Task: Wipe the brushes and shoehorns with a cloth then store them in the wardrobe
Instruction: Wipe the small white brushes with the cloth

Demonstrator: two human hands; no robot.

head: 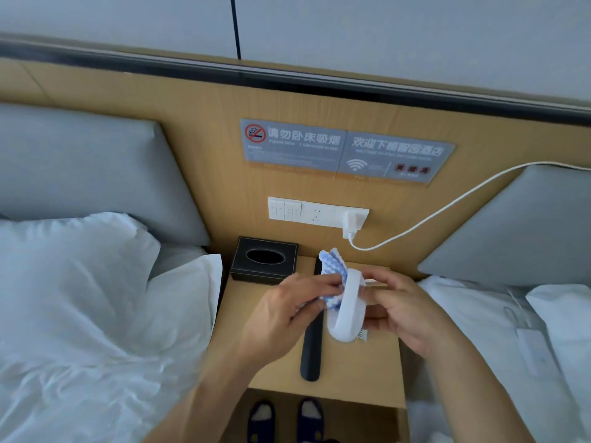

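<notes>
Wiping is under way above the wooden nightstand [358, 366]: the left hand [287, 311] pinches a blue-and-white checked cloth [332, 273] against a white plastic brush [347, 305] gripped by the right hand [399, 311], while a long black shoehorn [311, 350] lies untouched below, and nothing is stored yet.
</notes>
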